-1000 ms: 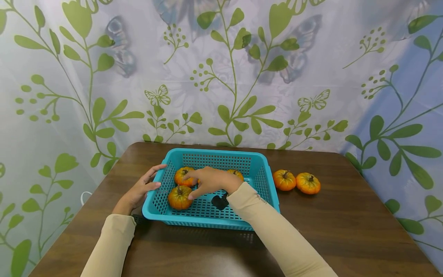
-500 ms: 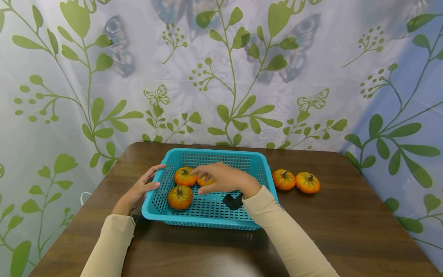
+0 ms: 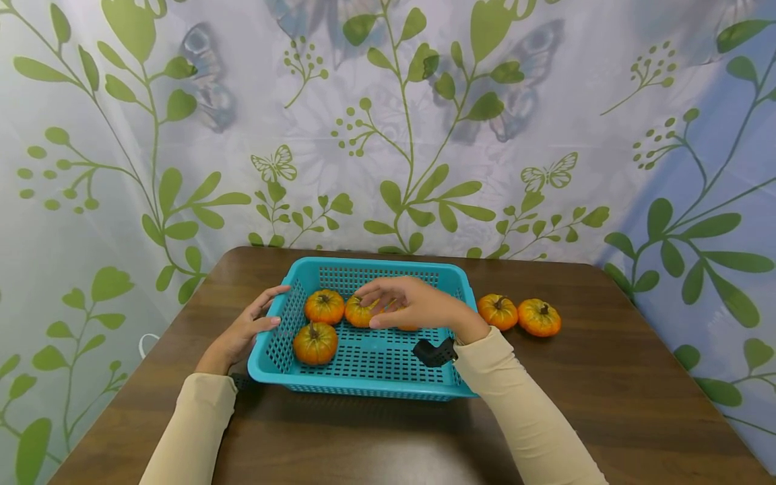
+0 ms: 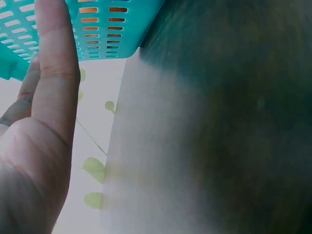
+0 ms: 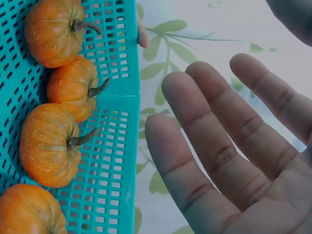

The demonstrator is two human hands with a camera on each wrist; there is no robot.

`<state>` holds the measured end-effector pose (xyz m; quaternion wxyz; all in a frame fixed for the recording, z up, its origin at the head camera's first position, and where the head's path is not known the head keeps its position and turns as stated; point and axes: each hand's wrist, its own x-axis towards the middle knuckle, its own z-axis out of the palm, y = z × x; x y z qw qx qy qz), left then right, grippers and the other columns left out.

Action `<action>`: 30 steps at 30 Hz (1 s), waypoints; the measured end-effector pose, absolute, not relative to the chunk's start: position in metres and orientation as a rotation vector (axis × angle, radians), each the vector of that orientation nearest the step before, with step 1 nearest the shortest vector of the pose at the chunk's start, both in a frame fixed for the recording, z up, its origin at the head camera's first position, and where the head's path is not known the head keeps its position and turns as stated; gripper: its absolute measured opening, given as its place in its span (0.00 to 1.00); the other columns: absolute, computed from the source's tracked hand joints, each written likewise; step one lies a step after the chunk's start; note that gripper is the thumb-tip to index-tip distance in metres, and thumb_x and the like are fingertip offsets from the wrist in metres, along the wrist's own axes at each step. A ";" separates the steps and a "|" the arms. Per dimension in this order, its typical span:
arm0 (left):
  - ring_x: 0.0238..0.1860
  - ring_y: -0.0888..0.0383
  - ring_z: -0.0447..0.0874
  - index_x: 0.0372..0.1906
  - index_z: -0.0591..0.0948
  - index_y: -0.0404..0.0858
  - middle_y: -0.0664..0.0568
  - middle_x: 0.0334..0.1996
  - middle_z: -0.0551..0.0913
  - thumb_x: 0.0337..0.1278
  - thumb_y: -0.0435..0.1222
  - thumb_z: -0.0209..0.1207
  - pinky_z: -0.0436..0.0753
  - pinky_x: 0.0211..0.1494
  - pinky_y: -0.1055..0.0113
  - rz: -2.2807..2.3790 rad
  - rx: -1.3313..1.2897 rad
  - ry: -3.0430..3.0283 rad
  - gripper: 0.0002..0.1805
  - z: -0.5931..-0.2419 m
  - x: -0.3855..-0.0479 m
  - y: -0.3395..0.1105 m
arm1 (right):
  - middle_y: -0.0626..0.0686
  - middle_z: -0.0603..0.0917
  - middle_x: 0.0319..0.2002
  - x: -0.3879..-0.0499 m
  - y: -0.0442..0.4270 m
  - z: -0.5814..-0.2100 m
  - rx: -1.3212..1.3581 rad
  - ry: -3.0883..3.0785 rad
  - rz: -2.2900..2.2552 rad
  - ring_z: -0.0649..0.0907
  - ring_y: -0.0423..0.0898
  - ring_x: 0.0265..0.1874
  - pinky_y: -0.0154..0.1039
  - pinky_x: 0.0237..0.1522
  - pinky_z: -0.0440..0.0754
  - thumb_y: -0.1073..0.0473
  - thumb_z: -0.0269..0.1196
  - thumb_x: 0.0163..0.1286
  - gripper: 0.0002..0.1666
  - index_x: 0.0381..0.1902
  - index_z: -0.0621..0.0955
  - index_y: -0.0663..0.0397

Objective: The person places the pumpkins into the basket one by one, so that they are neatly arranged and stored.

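A turquoise plastic basket stands on the table, holding several small orange pumpkins with brown stems. Two of them, a rear pumpkin and a front pumpkin, lie at its left end. Another pumpkin sits by the back wall, and one more is mostly hidden under my right hand. My left hand rests against the basket's left side, fingers extended along the outer wall in the left wrist view. Over the basket hovers my right hand, holding nothing; its fingers are spread apart from the pumpkins.
Two more pumpkins sit on the table right of the basket, a nearer one and an outer one. The brown wooden table backs onto a leaf-patterned curtain. A white cord shows beyond the left edge.
My right hand has drawn away from the left-hand pumpkins and moved right and slightly up, uncovering the pumpkin by the back wall. My left hand stays at the basket's side.
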<state>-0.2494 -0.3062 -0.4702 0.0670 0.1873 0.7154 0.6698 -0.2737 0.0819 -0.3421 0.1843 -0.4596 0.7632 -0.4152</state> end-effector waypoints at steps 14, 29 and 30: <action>0.63 0.44 0.74 0.76 0.70 0.65 0.23 0.78 0.54 0.79 0.36 0.54 0.87 0.57 0.57 2.002 0.556 2.185 0.30 -0.466 -0.249 -0.307 | 0.65 0.83 0.65 -0.277 0.122 -0.346 -1.135 1.876 -1.537 0.83 0.61 0.63 0.47 0.61 0.85 0.59 0.70 0.77 0.33 0.72 0.75 0.69; 0.62 0.47 0.77 0.76 0.70 0.65 0.24 0.79 0.52 0.79 0.37 0.55 0.88 0.56 0.56 2.018 0.560 2.154 0.29 -0.468 -0.249 -0.307 | 0.50 0.86 0.62 -0.284 0.166 -0.365 -1.100 1.716 -1.793 0.86 0.49 0.60 0.41 0.59 0.85 0.67 0.64 0.79 0.24 0.69 0.81 0.47; 0.62 0.46 0.76 0.76 0.70 0.65 0.24 0.79 0.52 0.78 0.37 0.55 0.88 0.56 0.57 2.015 0.557 2.159 0.29 -0.468 -0.249 -0.307 | 0.51 0.86 0.62 -0.284 0.169 -0.366 -1.097 1.709 -1.810 0.86 0.49 0.60 0.41 0.60 0.85 0.67 0.64 0.79 0.24 0.69 0.81 0.46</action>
